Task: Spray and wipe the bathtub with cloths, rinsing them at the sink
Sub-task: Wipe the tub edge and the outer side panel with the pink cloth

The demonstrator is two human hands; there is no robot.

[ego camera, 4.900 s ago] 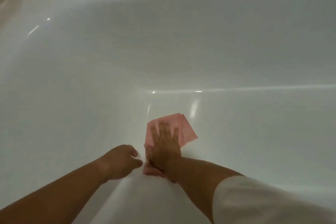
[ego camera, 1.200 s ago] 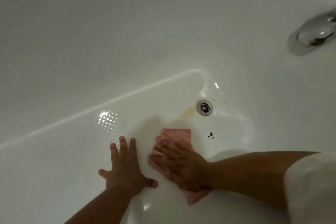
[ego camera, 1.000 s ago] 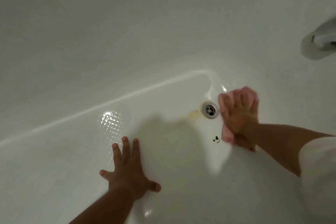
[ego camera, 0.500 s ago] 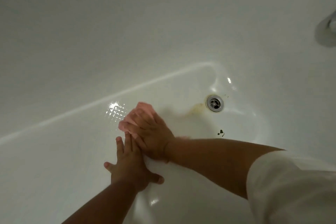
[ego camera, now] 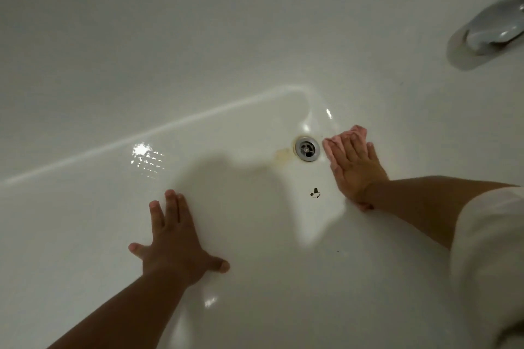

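I look down into the white bathtub. My right hand lies flat with straight fingers on a pink cloth, pressing it against the tub's bottom just right of the metal drain. Only the cloth's edges show around my fingers and below my wrist. My left hand rests flat on the tub's floor, fingers spread, well left of the drain and holding nothing.
A chrome spout juts from the tub's end wall at the upper right. A yellowish stain sits left of the drain, and a small dark speck lies below it. A white sleeve covers my right upper arm.
My right hand swept the pink cloth from beside my left hand across to the right of the drain. My left hand stayed planted on the tub floor.
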